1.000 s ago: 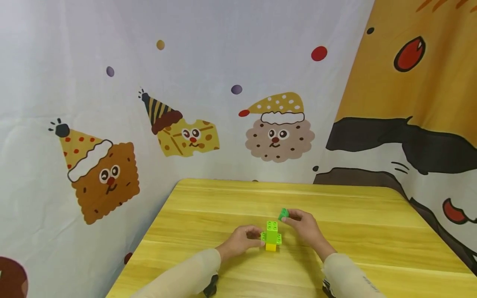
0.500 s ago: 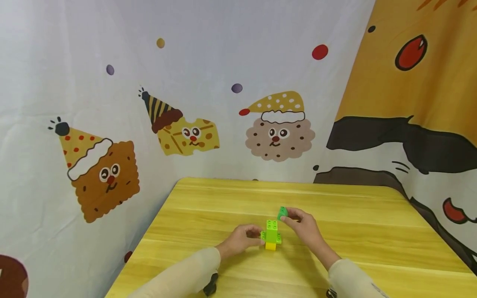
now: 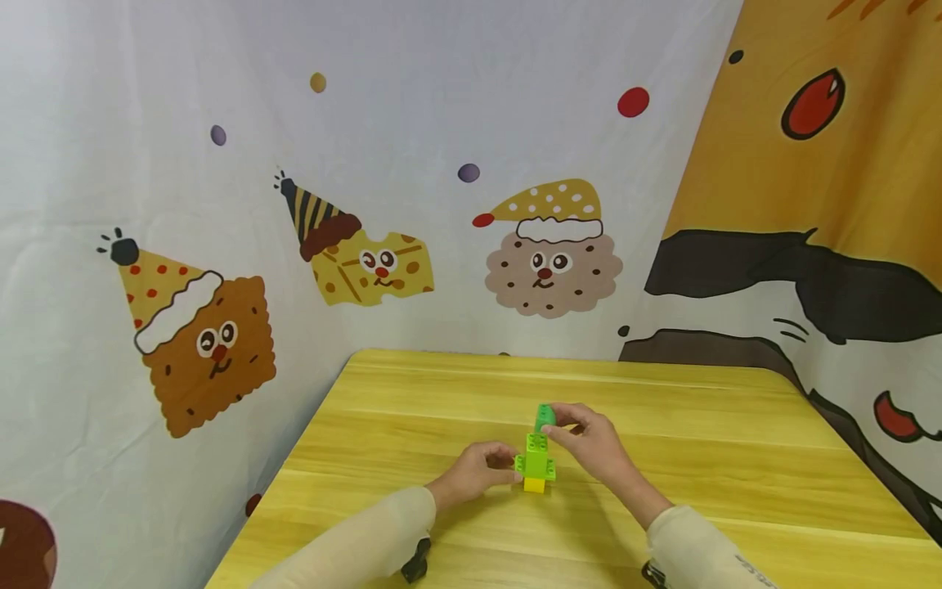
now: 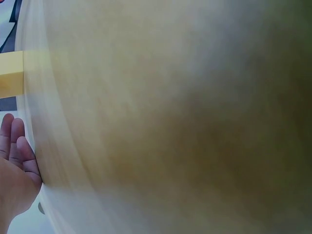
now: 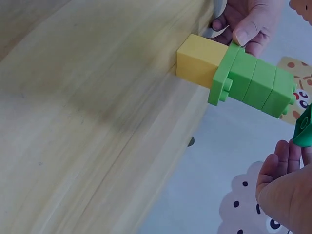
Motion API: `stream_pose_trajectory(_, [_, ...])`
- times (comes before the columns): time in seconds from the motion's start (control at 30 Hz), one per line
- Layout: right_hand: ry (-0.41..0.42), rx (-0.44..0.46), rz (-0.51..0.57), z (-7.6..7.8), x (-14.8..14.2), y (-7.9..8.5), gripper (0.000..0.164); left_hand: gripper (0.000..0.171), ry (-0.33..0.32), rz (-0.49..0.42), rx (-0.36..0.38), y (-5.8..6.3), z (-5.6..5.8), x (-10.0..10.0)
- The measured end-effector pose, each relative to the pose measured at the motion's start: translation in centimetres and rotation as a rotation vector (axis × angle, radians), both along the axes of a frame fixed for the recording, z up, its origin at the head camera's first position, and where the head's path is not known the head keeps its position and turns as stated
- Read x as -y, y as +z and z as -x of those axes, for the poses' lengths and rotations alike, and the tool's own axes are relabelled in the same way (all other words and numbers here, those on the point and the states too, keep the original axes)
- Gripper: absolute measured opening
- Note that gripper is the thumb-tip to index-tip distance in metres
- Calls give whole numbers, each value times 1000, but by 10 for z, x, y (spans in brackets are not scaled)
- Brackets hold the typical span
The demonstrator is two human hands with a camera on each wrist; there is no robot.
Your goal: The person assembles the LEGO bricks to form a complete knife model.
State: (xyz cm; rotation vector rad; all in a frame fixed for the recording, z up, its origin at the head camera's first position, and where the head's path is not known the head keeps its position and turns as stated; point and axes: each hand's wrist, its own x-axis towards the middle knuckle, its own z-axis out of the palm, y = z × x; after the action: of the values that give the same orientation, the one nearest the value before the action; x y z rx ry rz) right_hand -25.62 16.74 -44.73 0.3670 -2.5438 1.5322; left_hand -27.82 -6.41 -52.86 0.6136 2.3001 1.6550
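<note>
A toy-brick tower stands upright on the table, with a yellow brick (image 3: 534, 485) at its foot. Across that lies a light-green plate (image 5: 224, 75) whose studded ends stick out on both sides, and several light-green bricks (image 5: 256, 83) are stacked on it. My left hand (image 3: 474, 474) pinches the plate's left end between thumb and fingers. Thumb and fingertips of my right hand (image 3: 596, 442) grip a darker green brick (image 3: 545, 417), which hangs just over the tower's top studs. In the right wrist view this green brick (image 5: 303, 134) is apart from the tower, partly cut off.
The wood-grain table (image 3: 412, 401) reaches back to a printed cloth wall (image 3: 412, 123) with cartoon figures. Dark wrist straps (image 3: 416, 561) show below the light sleeves (image 3: 353, 532). The left wrist view is mostly blurred tabletop (image 4: 122, 97).
My right hand has moved left and slightly up, bringing the darker green brick from the tower's right side to over its top. My left hand keeps its place at the plate.
</note>
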Motion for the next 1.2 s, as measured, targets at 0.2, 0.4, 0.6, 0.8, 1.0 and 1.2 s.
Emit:
stream_pose_trajectory(0.2, [32, -34, -44, -1, 2, 0, 31, 27, 17, 6, -5, 0, -1, 0])
stream_pose_trajectory(0.4, [58, -40, -69, 0, 2, -1, 31, 27, 20, 10, -4, 1, -1, 0])
stream_pose_trajectory(0.6, [80, -18, -82, -1, 3, -3, 32, 26, 27, 16, -1, 1, 0, -1])
stream_pose_trajectory(0.8, [87, 5, -82, -3, 3, -6, 32, 25, 40, 27, -8, 6, -5, -2])
stream_pose_trajectory(1.0, [108, -29, -105, -2, 4, -6, 29, 26, 22, 22, -10, 0, 0, -1])
stream_pose_trajectory(1.2, [112, -22, -112, 0, 3, -7, 27, 27, 16, 22, -17, -2, 2, 0])
